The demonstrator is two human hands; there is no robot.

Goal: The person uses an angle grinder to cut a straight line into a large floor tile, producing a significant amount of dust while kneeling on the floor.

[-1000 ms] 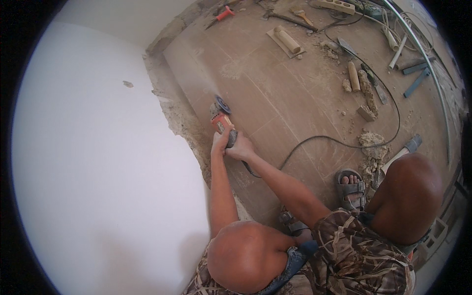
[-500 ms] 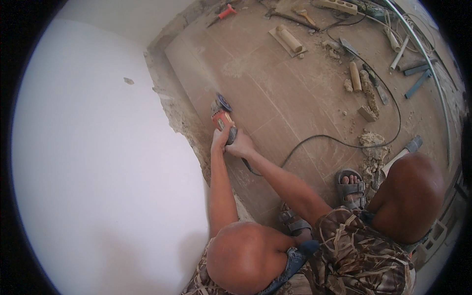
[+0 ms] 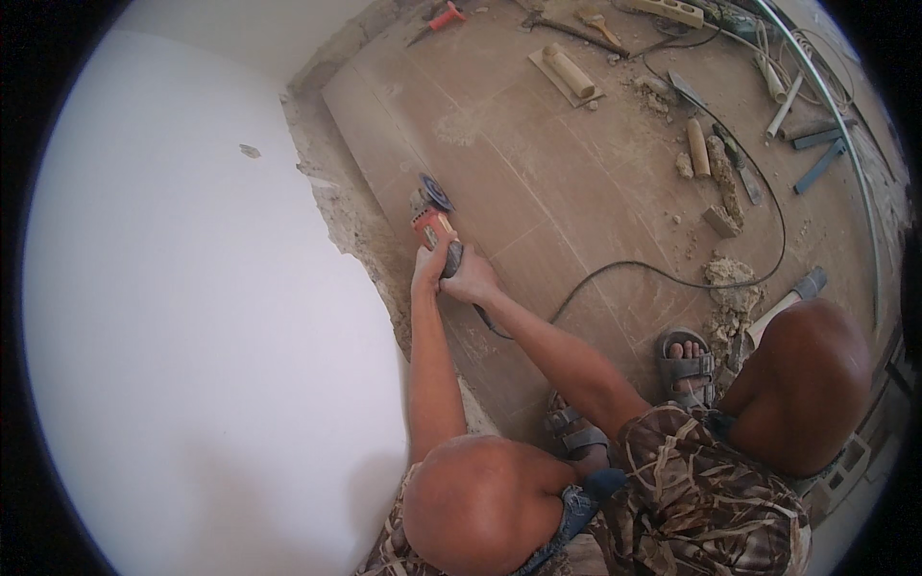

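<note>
Both my hands are closed around a red and black angle grinder (image 3: 434,228). My left hand (image 3: 429,265) grips its body on the wall side. Behind it, my right hand (image 3: 471,277) wraps the rear end, where the black power cord (image 3: 615,264) comes out. The dark cutting disc (image 3: 437,193) at the front stands edge-on over the dusty tiled floor (image 3: 519,173), beside the broken strip along the wall. Whether the disc touches the tile I cannot tell.
On my left rises a white wall (image 3: 192,288) with a ragged lower edge. A red-handled chisel (image 3: 440,21) and a plastering float (image 3: 567,75) lie farther off. At right are rubble (image 3: 732,288), a hammer (image 3: 792,298), a scraper (image 3: 740,168) and a power strip (image 3: 667,11).
The disc end of the grinder has shifted slightly away from me and up in the view. The pale dust spray beyond the disc has faded. Both hands keep their grip.
</note>
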